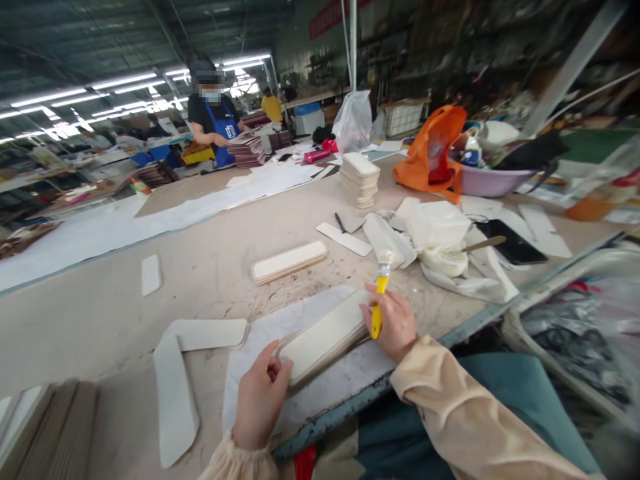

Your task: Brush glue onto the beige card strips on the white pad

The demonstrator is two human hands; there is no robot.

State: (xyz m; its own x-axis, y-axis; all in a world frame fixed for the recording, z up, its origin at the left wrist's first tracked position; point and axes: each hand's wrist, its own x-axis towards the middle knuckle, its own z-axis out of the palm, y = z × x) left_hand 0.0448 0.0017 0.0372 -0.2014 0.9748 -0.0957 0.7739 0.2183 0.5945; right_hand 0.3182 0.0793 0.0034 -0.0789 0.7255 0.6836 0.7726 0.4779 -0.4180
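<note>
My left hand (260, 397) pinches the near end of a small stack of cream oblong pieces (325, 337) that lies on a white sheet (310, 313) at the table's near edge. My right hand (395, 323) rests on the stack's far end and grips a brush with a yellow handle (379, 303), its bristles pointing away from me. Two single cream pieces (175, 393) lie to the left in an L shape. Another short stack (289, 261) sits further out on the table.
A white glue pot with a stick (450, 257), a phone (510, 243), a taller stack of pieces (360, 179), an orange bag (433, 153) and a pink basin (493, 180) crowd the right side. A person in a blue apron (213, 123) works at the far end.
</note>
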